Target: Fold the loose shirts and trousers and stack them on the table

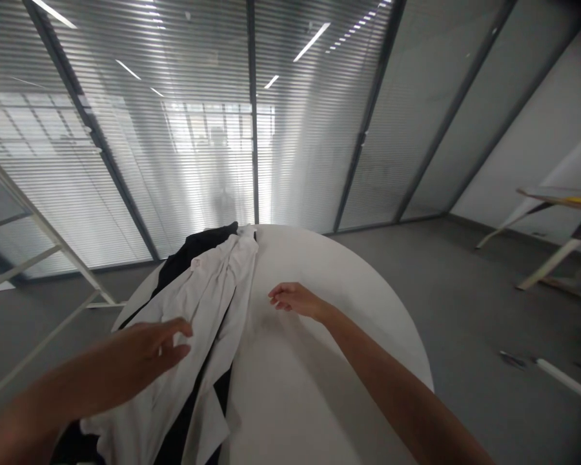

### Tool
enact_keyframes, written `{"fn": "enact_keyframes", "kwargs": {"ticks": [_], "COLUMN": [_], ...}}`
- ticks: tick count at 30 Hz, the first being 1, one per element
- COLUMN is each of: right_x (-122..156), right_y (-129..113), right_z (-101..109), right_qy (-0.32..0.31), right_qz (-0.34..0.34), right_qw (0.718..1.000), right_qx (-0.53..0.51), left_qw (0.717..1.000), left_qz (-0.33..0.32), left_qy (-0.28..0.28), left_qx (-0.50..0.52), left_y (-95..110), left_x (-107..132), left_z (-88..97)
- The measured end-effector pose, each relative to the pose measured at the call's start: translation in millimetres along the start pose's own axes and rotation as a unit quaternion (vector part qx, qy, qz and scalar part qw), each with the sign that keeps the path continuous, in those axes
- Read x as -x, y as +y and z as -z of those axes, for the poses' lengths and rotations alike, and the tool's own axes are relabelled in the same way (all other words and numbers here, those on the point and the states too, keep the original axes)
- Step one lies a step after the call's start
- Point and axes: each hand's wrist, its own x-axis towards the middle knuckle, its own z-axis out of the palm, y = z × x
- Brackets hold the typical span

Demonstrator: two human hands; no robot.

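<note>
A white garment point(201, 294) lies rumpled lengthwise along the left part of a round white table point(290, 258). Black cloth point(188, 252) shows beyond its far left edge and again in strips along its right side and near end. Over the white fabric hovers my left hand point(162, 345), thumb and fingers apart with nothing between them. My right hand point(293, 298) is above the bare tabletop to the right of the garment, its fingers loosely curved and holding nothing. Whether the white and black cloth are one piece, I cannot tell.
Glass partitions with blinds point(213, 161) stand behind the table. A pale metal frame point(53, 232) is at the left. On the right is another table point(556, 197) with angled legs, and a white pole point(566, 381) lies over the grey floor point(465, 290).
</note>
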Motion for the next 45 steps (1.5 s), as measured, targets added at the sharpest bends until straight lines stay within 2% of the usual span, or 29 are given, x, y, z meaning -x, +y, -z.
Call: {"fn": "enact_keyframes", "kwargs": {"ticks": [1, 3, 5, 7, 9, 10, 12, 14, 18, 21, 30, 45], "right_x": [8.0, 22.8, 37.0, 51.8, 67.4, 75.1, 89.0, 99.0, 104.3, 100.9, 102.1, 101.7], "right_y": [-0.3, -0.6, 0.8, 5.5, 14.6, 21.1, 37.2, 55.3, 83.8, 92.6, 92.4, 93.3], "right_z": [2.3, 7.6, 14.3, 22.2, 29.6, 32.4, 34.9, 33.5, 27.1, 26.4, 30.1, 31.1], "right_qy": [-0.017, -0.029, 0.01, 0.093, 0.168, 0.191, 0.2, 0.179, 0.154, 0.159, 0.163, 0.162], "right_qz": [0.009, 0.04, 0.086, 0.128, 0.142, 0.134, 0.099, 0.063, 0.039, 0.042, 0.06, 0.07], "right_qw": [1.0, 0.996, 0.983, 0.951, 0.906, 0.883, 0.844, 0.817, 0.79, 0.784, 0.799, 0.796], "right_qx": [0.018, 0.073, 0.162, 0.267, 0.363, 0.406, 0.487, 0.545, 0.592, 0.599, 0.575, 0.579], "left_qw": [0.999, 0.996, 0.992, 0.985, 0.975, 0.974, 0.977, 0.979, 0.98, 0.981, 0.982, 0.983], "left_qz": [-0.032, -0.077, -0.11, -0.136, -0.155, -0.156, -0.159, -0.162, -0.167, -0.161, -0.154, -0.155], "left_qy": [-0.025, -0.025, 0.015, 0.088, 0.15, 0.155, 0.125, 0.088, 0.061, 0.054, 0.042, 0.044], "left_qx": [-0.018, -0.05, -0.06, -0.056, -0.057, -0.06, -0.073, -0.085, -0.093, -0.094, -0.096, -0.089], "left_y": [12.3, 38.3, 63.0, 81.2, 89.4, 89.9, 85.7, 78.8, 72.0, 74.6, 80.5, 79.2], "left_x": [-20.2, -59.4, -92.5, -116.1, -128.7, -131.3, -131.3, -128.1, -124.1, -124.5, -120.7, -121.5], "left_z": [2.9, -5.1, -31.0, -69.3, -110.6, -129.4, -158.9, -175.2, -179.0, -175.0, -169.4, -170.5]}}
